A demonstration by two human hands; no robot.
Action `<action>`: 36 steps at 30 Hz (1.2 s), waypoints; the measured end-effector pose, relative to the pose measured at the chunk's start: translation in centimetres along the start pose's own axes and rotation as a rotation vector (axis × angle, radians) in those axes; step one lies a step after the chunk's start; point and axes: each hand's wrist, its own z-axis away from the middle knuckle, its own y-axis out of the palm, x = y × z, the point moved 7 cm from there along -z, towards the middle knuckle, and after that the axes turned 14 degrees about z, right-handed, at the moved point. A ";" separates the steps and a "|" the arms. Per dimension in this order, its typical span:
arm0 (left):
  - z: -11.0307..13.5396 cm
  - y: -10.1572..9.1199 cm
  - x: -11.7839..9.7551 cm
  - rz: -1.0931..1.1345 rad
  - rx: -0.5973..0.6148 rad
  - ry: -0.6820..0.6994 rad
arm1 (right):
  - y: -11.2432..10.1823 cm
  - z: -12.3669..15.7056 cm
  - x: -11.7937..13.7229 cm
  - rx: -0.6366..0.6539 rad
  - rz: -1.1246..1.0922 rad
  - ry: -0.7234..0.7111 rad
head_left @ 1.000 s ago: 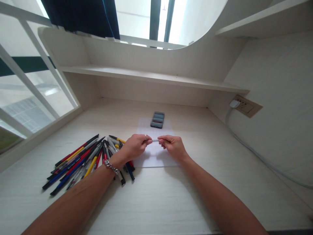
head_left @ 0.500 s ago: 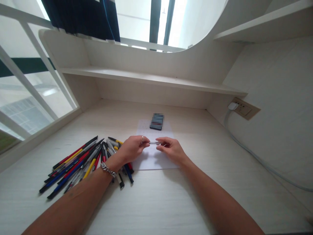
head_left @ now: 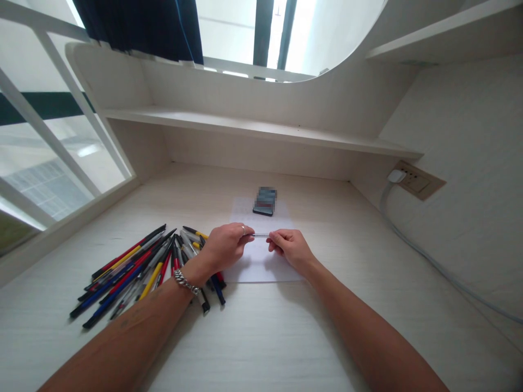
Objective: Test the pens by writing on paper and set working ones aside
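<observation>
We have our left hand (head_left: 224,247) and right hand (head_left: 291,250) close together over a sheet of white paper (head_left: 261,267) on the bench (head_left: 261,340). Their fingertips pinch a slim clear pen part (head_left: 260,235) from either end, holding it level above the paper's middle; it is too thin to make out in detail. To the left, a heap of ballpoint pens (head_left: 139,272) in red, blue, yellow and black runs under our left wrist, which wears a chain bracelet (head_left: 186,282). A ring (head_left: 243,229) sits on that hand. A phone (head_left: 265,204), partly blurred, lies at the paper's far edge. To the right, a white plug (head_left: 396,176) sits in a wall socket (head_left: 417,181), below a shelf (head_left: 261,128).
</observation>
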 end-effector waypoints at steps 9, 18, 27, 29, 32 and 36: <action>-0.1 0.3 0.4 0.067 0.137 -0.101 | -0.6 0.1 1.1 -0.032 0.207 -0.181; 0.6 0.2 1.4 0.130 0.036 -0.076 | -0.4 0.0 0.4 -0.076 0.203 -0.153; 0.9 0.5 0.5 0.070 0.058 -0.078 | -0.6 0.4 0.5 -0.089 0.278 -0.133; 0.9 0.7 0.4 0.065 0.080 -0.081 | -0.7 0.4 0.3 -0.106 0.231 -0.146; 1.0 0.7 0.4 0.065 0.088 -0.080 | -0.8 0.3 0.2 -0.130 0.215 -0.151; 1.0 0.8 0.5 0.075 0.076 -0.069 | -1.0 0.3 0.1 -0.122 0.265 -0.119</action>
